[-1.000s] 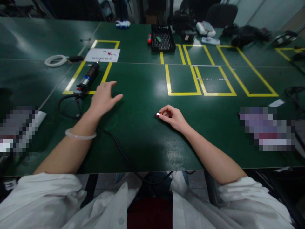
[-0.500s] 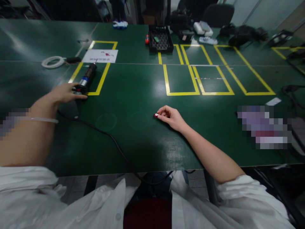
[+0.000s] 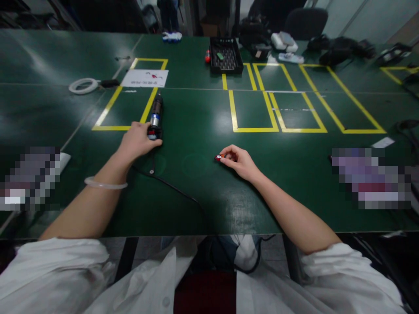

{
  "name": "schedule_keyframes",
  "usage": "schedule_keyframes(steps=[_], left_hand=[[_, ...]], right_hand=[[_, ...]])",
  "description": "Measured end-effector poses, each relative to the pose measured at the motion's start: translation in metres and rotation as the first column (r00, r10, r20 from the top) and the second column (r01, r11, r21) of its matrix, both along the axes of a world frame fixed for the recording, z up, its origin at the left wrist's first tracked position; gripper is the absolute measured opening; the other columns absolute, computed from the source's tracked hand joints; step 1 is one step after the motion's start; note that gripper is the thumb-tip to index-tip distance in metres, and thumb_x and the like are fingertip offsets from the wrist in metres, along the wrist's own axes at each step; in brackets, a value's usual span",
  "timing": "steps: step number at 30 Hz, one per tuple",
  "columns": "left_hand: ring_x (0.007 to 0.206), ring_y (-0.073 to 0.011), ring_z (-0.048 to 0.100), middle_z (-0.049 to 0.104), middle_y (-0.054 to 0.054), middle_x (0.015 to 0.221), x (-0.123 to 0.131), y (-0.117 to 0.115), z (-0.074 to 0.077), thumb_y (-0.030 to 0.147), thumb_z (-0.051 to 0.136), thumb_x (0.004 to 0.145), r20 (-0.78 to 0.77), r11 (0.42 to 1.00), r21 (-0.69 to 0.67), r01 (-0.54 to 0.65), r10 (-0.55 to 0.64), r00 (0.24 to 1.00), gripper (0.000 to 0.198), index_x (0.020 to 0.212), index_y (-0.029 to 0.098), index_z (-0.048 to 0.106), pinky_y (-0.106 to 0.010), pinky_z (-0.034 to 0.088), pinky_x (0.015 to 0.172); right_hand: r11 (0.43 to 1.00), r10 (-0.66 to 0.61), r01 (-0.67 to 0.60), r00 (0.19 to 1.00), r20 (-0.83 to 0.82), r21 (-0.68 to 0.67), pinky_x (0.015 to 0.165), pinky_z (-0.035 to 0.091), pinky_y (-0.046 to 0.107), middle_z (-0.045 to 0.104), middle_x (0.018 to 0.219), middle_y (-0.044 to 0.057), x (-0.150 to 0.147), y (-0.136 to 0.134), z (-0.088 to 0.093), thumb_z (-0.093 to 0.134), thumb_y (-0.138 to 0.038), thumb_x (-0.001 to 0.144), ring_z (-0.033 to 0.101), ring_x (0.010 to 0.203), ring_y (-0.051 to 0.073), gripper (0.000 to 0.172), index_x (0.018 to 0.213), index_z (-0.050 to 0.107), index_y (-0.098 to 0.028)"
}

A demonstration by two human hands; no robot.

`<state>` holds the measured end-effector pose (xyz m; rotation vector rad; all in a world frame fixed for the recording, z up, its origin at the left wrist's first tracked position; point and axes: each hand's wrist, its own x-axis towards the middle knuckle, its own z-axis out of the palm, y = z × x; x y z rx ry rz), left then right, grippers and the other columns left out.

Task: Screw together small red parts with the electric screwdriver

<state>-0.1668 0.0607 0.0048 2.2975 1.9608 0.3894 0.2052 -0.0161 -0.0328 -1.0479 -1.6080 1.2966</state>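
Observation:
My left hand (image 3: 139, 139) is closed around the rear end of a corded electric screwdriver (image 3: 157, 111), black with a silver and blue band. The tool points toward the far side of the table, beside the right yellow line of a taped box. Its black cord (image 3: 176, 189) runs across the table and over the front edge. Between the thumb and fingertips of my right hand (image 3: 238, 161) is a small red, white and orange piece (image 3: 218, 158), held just over the green tabletop; its kind is too small to make out.
A black tray (image 3: 225, 65) with small parts stands at the back, a red item (image 3: 207, 56) beside it. Yellow tape boxes (image 3: 255, 130) mark the green table (image 3: 196, 209). A printed sheet (image 3: 145, 78) and a coiled white tube (image 3: 83, 86) lie far left. Blurred-out items lie at both sides.
My left hand has carried the electric screwdriver to the right, out of the left taped box, and its cord has shifted along. My right hand keeps its pinch on the small piece, almost unmoved.

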Motion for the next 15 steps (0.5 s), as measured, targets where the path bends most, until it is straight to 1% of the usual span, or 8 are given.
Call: schedule_keyframes(steps=[2, 5, 8, 11, 15], left_hand=[[0.104, -0.0321, 0.058, 0.056, -0.017, 0.116, 0.032, -0.017, 0.002, 0.047, 0.074, 0.076, -0.091, 0.999, -0.028, -0.043, 0.041, 0.995, 0.068, 0.130, 0.009, 0.058, -0.048, 0.050, 0.093], [0.107, -0.0357, 0.059, 0.053, -0.019, 0.125, 0.081, -0.042, 0.009, 0.049, 0.068, 0.079, -0.127, 0.999, -0.028, 0.020, -0.023, 0.992, 0.068, 0.135, 0.013, 0.054, -0.048, 0.052, 0.089], [0.105, -0.0349, 0.060, 0.055, -0.019, 0.122, 0.120, -0.063, 0.013, 0.047, 0.065, 0.082, -0.153, 0.996, -0.016, 0.093, -0.095, 0.984, 0.063, 0.133, 0.013, 0.053, -0.044, 0.054, 0.083], [0.102, -0.0331, 0.060, 0.056, -0.018, 0.119, 0.147, -0.077, 0.012, 0.044, 0.065, 0.082, -0.158, 0.986, 0.022, 0.167, -0.161, 0.974, 0.058, 0.130, 0.015, 0.053, -0.041, 0.053, 0.080], [0.100, -0.0336, 0.060, 0.056, -0.018, 0.117, 0.167, -0.090, 0.009, 0.042, 0.065, 0.083, -0.122, 0.969, 0.025, 0.245, -0.241, 0.963, 0.057, 0.130, 0.013, 0.052, -0.043, 0.052, 0.081]], right_hand=[[1.000, -0.005, 0.006, 1.000, -0.025, 0.014, 0.060, 0.039, 0.026, 0.056, 0.073, -0.003, -0.001, 0.000, 0.001, 0.072, -0.036, 0.078, 0.049, 0.062, 0.011, 0.027, 0.095, 0.060, -0.019], [0.999, -0.014, 0.015, 0.999, -0.036, 0.037, 0.059, 0.040, 0.026, 0.057, 0.077, -0.002, -0.001, -0.001, 0.003, 0.072, -0.038, 0.079, 0.048, 0.062, 0.011, 0.026, 0.093, 0.058, -0.021], [0.996, -0.035, 0.035, 0.999, -0.001, 0.081, 0.059, 0.040, 0.026, 0.057, 0.079, -0.001, 0.000, -0.002, 0.005, 0.070, -0.038, 0.081, 0.047, 0.062, 0.011, 0.023, 0.090, 0.058, -0.021], [0.988, -0.064, 0.057, 0.997, 0.049, 0.146, 0.060, 0.041, 0.027, 0.057, 0.081, 0.000, 0.001, -0.002, 0.006, 0.067, -0.036, 0.084, 0.047, 0.063, 0.012, 0.019, 0.087, 0.058, -0.021], [0.970, -0.060, 0.024, 0.988, 0.140, 0.244, 0.061, 0.041, 0.027, 0.054, 0.081, 0.000, 0.002, -0.003, 0.003, 0.064, -0.030, 0.087, 0.049, 0.065, 0.013, 0.011, 0.087, 0.058, -0.021]])
